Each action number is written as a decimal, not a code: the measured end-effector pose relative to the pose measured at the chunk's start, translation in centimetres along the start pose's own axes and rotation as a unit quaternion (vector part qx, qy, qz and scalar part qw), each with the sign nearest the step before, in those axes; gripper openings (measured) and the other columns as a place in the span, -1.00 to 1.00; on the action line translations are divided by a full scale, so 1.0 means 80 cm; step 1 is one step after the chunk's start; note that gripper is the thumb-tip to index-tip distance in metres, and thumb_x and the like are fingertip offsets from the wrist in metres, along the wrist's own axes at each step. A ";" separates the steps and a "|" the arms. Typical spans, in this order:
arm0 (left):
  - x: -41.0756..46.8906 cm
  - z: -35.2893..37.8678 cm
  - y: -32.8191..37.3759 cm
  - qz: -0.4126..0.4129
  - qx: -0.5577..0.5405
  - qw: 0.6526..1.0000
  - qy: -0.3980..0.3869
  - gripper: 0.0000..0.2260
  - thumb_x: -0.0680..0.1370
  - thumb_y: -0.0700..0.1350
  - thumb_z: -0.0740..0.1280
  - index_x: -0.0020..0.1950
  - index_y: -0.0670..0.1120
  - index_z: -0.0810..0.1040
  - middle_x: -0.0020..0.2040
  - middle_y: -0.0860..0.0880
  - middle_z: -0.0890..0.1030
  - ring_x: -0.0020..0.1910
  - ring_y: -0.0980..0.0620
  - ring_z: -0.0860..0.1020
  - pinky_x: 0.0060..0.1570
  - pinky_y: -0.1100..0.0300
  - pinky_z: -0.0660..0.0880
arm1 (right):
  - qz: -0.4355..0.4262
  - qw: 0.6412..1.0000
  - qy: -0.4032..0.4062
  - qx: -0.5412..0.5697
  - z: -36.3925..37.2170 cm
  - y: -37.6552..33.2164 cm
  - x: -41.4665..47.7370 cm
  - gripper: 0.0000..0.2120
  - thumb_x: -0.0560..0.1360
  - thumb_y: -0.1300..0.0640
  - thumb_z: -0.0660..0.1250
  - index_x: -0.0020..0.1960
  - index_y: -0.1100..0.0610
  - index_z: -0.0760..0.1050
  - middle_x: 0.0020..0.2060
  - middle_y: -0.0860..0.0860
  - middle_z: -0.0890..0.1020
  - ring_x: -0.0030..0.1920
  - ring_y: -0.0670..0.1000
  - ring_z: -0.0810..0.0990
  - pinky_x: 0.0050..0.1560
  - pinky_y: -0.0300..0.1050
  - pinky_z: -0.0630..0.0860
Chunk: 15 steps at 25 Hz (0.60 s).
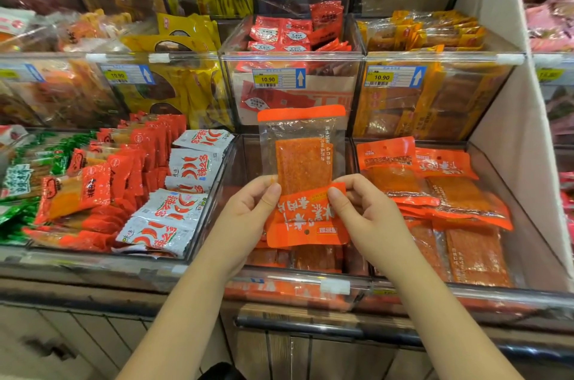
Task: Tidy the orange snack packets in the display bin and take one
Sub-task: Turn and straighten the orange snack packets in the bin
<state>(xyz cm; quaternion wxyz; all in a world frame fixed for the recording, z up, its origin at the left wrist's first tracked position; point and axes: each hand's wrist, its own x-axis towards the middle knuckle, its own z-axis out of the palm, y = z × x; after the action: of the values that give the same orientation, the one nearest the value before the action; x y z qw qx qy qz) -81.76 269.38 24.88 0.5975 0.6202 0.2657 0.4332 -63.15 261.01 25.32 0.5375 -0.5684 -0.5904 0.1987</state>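
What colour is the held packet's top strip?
Orange strip on the packet; clearest in the head view.

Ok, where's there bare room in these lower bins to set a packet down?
The middle bin is bare at the back, behind the orange packets being held. The right bin has a bare strip along its right wall. The left bin is packed full, and the middle bin's front is filled.

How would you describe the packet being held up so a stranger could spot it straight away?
Find the bottom-row clear bin just right of the white chilli-print packets. Above it, the left hand and right hand pinch one orange packet. Unlike the flat packets lying in the bins, it stands upright in the air, its clear window showing an orange slab.
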 end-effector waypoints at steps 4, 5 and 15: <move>0.000 -0.002 -0.004 0.002 0.003 1.000 0.001 -0.74 0.61 0.00 0.28 0.24 -0.01 0.62 0.08 -0.06 0.73 0.03 -0.01 0.71 -0.09 0.12 0.64 | 0.005 1.000 0.006 0.019 0.000 0.000 0.000 -0.90 0.63 -0.06 0.28 0.09 -0.08 0.53 -0.18 -0.16 0.67 -0.16 -0.22 0.63 -0.19 -0.34 0.53; 0.001 -0.002 -0.004 0.001 0.009 1.000 0.001 -0.71 0.59 0.02 0.30 0.26 -0.02 0.62 0.08 -0.06 0.73 0.03 -0.01 0.71 -0.08 0.11 0.64 | 0.005 1.000 0.003 0.013 0.000 0.000 0.000 -0.90 0.63 -0.07 0.28 0.11 -0.11 0.52 -0.17 -0.16 0.67 -0.15 -0.20 0.64 -0.19 -0.30 0.55; 0.001 0.007 -0.013 0.100 0.244 0.964 -0.014 -0.61 0.58 -0.02 0.42 0.40 0.13 0.48 0.27 0.20 0.55 0.28 0.26 0.53 0.21 0.25 0.51 | -0.052 0.990 0.048 -0.126 0.008 0.009 0.001 -0.83 0.64 -0.12 0.27 0.17 -0.14 0.56 -0.17 -0.21 0.69 -0.14 -0.20 0.67 -0.16 -0.09 0.63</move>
<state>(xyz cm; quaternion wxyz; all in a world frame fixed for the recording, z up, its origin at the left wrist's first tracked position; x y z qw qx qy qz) -81.06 269.33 23.93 0.3852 0.7765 0.2918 0.4043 -63.35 261.52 24.56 0.4993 -0.6090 -0.6127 0.0670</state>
